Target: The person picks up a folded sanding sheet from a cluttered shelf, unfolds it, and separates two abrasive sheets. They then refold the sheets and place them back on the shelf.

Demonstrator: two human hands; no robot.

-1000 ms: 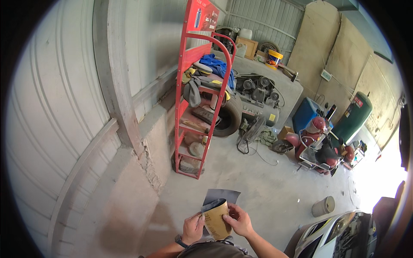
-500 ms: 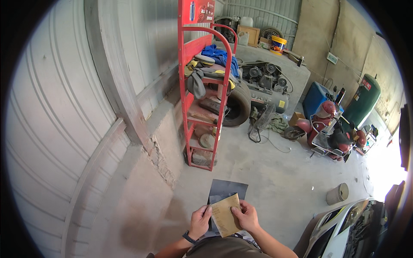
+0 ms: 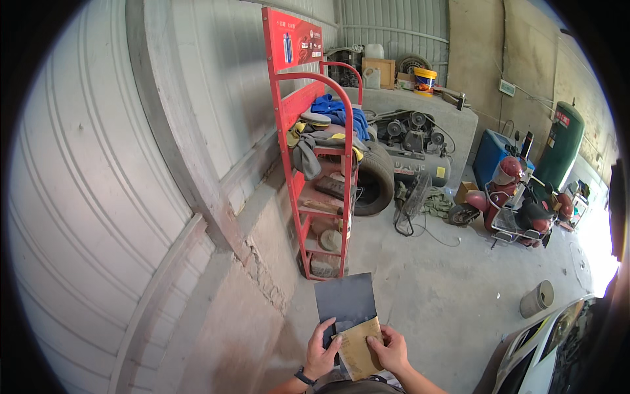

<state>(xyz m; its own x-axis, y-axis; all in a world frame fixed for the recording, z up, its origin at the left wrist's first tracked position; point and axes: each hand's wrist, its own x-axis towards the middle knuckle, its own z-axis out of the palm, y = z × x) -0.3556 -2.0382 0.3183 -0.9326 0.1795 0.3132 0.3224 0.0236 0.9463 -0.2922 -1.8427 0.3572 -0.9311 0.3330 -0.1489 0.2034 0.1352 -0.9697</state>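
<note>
In front of my body, low in the picture, I hold sheets that look like sandpaper. The tan sandpaper sheet (image 3: 357,353), with faint print on it, lies nearest me. Behind it a dark grey sandpaper sheet (image 3: 344,299) sticks up above its top edge. My left hand (image 3: 319,352), with a dark band on the wrist, pinches the left side, thumb on the tan face and fingers behind or along the dark sheet. On the other side my right hand (image 3: 392,350) grips the tan sheet's right edge, thumb on top. The hidden fingers behind the sheets do not show.
A red shelf rack (image 3: 348,171) with gloves and cloths stands ahead, beside the metal wall (image 3: 72,197). Behind it are a tire (image 3: 375,180) and a compressor (image 3: 420,161). To the right stand a red scooter (image 3: 505,203), a bucket (image 3: 537,299) and a car (image 3: 545,348).
My hands and the sheets have shifted slightly right and lower in the picture. More of the dark sheet shows above the tan one. The whole background has shifted with the head.
</note>
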